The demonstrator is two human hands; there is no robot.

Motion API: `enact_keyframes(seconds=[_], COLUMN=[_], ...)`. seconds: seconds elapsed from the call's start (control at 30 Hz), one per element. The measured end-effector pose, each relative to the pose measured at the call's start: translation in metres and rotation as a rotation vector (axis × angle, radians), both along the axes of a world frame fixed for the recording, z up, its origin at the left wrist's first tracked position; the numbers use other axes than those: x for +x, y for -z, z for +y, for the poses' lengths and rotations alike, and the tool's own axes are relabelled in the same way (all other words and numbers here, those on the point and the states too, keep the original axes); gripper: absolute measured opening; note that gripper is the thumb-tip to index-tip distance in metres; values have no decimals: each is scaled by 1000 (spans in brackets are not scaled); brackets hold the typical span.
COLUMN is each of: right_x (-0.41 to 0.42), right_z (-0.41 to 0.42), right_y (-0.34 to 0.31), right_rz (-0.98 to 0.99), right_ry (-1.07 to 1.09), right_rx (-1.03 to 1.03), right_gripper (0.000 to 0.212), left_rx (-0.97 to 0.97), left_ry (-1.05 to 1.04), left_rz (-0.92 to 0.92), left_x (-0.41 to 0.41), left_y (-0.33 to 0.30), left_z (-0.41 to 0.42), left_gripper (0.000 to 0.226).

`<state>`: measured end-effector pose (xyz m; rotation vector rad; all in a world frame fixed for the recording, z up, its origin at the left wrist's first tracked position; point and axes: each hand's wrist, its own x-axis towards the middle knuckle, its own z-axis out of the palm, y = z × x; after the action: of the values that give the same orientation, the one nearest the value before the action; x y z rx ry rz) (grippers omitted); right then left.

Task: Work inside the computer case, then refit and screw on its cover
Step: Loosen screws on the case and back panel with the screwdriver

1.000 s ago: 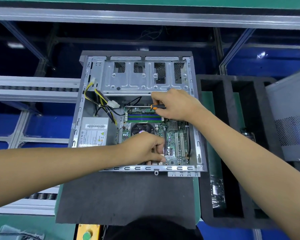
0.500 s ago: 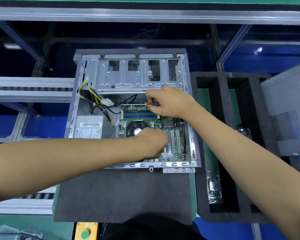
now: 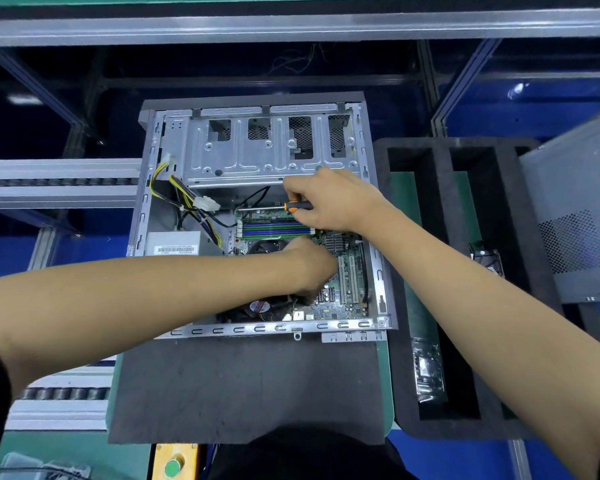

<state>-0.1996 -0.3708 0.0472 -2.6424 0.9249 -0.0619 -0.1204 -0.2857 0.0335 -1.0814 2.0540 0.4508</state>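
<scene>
The open computer case (image 3: 142, 202) lies flat on a dark mat, its motherboard (image 3: 343, 306) and blue and green memory sticks (image 3: 274, 228) exposed. My right hand (image 3: 336, 202) grips an orange and black screwdriver (image 3: 297, 205) just above the memory sticks, with the shaft pointing left. Reaching in from the left, my left hand (image 3: 312, 268) hovers over the board beside the cooler fan, fingers curled downward. Their tips are hidden, so I cannot tell what they touch. The grey perforated cover (image 3: 575, 220) leans at the far right, off the case.
Right of the case sits a black foam tray (image 3: 440, 271) with long slots, one holding a bagged part (image 3: 428, 370). The power supply (image 3: 174, 242) and yellow cables fill the case's left side. Conveyor rails (image 3: 49, 181) run on the left. A yellow box with a green button (image 3: 172, 467) sits at the near edge.
My left hand has moved away from the case's near rim, further over the board. My right hand stays in place with the screwdriver. The view has shifted slightly.
</scene>
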Motion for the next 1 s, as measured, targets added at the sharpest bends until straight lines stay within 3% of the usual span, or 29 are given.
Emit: enact_keyframes(seconds=[0.2, 0.37, 1.0], right_x=[0, 1, 0], right_z=[0, 0, -1], right_y=[-1, -2, 1], right_rz=[1, 2, -13], right_ry=[-7, 1, 13], right_rx=[-21, -7, -16], right_gripper=[14, 15, 13], left_rx=[36, 10, 8], left_ry=[14, 47, 39], left_rz=[28, -28, -40], left_x=[4, 0, -2], left_y=[-4, 2, -5], left_z=[2, 5, 6], left_gripper=[21, 36, 30])
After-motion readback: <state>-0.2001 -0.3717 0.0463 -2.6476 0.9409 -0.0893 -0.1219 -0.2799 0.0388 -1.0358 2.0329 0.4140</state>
